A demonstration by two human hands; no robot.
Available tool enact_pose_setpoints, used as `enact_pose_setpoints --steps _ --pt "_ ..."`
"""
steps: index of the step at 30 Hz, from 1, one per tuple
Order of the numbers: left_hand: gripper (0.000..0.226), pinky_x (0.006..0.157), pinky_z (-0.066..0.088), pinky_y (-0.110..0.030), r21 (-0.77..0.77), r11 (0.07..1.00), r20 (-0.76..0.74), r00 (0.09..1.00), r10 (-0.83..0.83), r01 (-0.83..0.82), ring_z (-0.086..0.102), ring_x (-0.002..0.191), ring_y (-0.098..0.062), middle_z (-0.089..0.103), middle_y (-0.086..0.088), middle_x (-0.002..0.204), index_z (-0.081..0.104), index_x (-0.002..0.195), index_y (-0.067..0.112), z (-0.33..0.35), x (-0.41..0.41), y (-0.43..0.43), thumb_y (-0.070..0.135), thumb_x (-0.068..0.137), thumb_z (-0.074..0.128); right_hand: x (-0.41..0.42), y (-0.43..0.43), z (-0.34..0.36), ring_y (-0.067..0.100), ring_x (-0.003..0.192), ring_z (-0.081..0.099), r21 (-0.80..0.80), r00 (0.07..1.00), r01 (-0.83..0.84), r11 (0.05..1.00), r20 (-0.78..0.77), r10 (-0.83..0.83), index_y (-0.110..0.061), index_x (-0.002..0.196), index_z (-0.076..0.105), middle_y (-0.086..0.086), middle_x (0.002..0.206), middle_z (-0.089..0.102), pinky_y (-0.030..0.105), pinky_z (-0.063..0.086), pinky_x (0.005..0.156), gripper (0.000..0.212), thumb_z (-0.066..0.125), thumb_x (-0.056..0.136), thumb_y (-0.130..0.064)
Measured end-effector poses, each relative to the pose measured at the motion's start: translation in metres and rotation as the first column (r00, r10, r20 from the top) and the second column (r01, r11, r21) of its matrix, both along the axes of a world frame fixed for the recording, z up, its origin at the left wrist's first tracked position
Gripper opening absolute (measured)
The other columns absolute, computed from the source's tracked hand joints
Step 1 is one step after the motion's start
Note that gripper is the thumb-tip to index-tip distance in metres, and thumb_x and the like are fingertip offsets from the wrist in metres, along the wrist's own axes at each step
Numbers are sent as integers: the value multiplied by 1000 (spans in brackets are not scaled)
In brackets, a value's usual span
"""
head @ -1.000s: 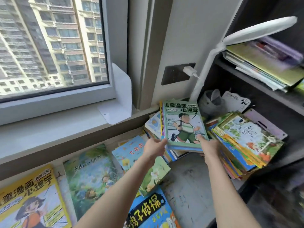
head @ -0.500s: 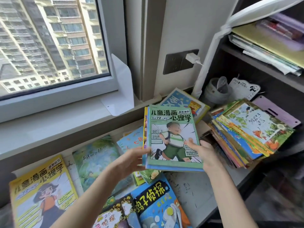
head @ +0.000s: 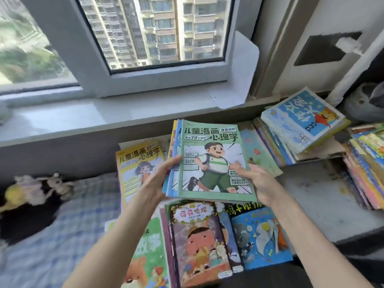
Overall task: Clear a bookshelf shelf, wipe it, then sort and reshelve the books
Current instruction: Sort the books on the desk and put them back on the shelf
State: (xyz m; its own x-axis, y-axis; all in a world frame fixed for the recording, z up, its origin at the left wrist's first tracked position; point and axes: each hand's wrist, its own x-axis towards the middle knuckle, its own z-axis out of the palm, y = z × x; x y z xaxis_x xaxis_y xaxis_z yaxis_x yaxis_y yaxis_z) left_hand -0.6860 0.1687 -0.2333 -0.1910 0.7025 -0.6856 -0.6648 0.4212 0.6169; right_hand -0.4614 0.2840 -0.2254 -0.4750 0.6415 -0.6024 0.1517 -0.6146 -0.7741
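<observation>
I hold a small stack of thin books topped by a green comic book [head: 212, 159] with a running boy on its cover. My left hand [head: 158, 179] grips the stack's left edge and my right hand [head: 259, 181] its right edge, above the books lying on the desk. Just left of the stack lies a yellow book [head: 135, 163] of the same series. Below it lie a purple-covered book [head: 197, 242] and a blue one [head: 259, 238]. A blue-covered pile [head: 301, 119] sits at the back right.
A tall colourful stack of books [head: 365, 171] stands at the right edge. A bare, stained desk surface [head: 311, 194] shows between the piles. A white bookend [head: 239, 69] rests on the windowsill [head: 83, 115]. A checked blanket [head: 52, 235] with soft toys [head: 37, 190] lies at the left.
Both hands lifted the green-topped stack off the back-right pile and carried it left and toward me. The view swung left, away from the shelf.
</observation>
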Motion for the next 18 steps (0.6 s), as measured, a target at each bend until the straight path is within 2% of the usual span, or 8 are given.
enact_pose_setpoints --steps 3,5,6,9,12,13,16,18 --pt "35 65 59 -42 2 994 -36 993 112 -112 72 68 -27 73 -15 85 65 102 6 -3 -28 -44 27 74 66 -44 -18 -1 29 92 68 43 982 -179 983 65 176 -1 104 67 14 106 71 40 59 74 17 55 94 -9" --pt "28 63 59 -43 14 980 -27 980 197 -197 72 68 -28 73 -15 86 63 104 8 -7 -42 -80 24 82 60 -65 -28 -3 14 83 63 121 966 -225 967 158 205 -6 89 66 5 99 69 24 55 72 14 54 96 -7" --pt "27 62 59 -43 23 969 -25 969 245 -245 71 67 -28 73 -16 85 61 105 9 -10 -49 -99 23 82 59 -72 -30 -5 8 81 60 150 960 -227 962 202 195 -6 88 66 0 97 67 22 52 75 16 53 96 -6" --pt "26 52 59 -43 58 918 -44 918 395 -392 71 62 -29 73 -16 80 57 107 8 -11 -72 -156 20 85 55 -84 -23 -22 12 90 61 167 961 -165 972 249 120 -5 90 67 2 107 66 22 50 79 16 53 96 -3" --pt "20 46 57 -38 77 864 -85 860 503 -498 70 57 -26 73 -14 74 58 103 8 -5 -98 -199 17 98 41 -109 -16 -48 23 117 53 147 948 -132 980 306 82 1 112 65 8 128 60 40 40 103 21 57 93 -2" --pt "21 45 56 -37 85 850 -103 844 526 -519 70 57 -25 73 -13 73 58 103 8 0 -106 -208 17 99 40 -121 -20 -51 25 117 53 131 941 -144 981 324 95 3 119 60 10 129 59 42 43 101 28 57 92 -2" --pt "21 45 56 -35 118 814 -141 802 581 -569 71 59 -24 74 -11 75 57 111 9 10 -126 -226 16 99 40 -162 -35 -66 24 97 59 116 923 -238 964 335 187 6 120 59 11 116 63 32 52 72 27 55 94 2" --pt "21 46 57 -36 141 809 -146 796 587 -570 71 61 -24 74 -10 77 58 110 10 15 -134 -230 16 99 40 -184 -45 -78 25 98 61 71 908 -277 958 344 237 4 121 59 11 118 65 42 54 83 28 56 94 -2"
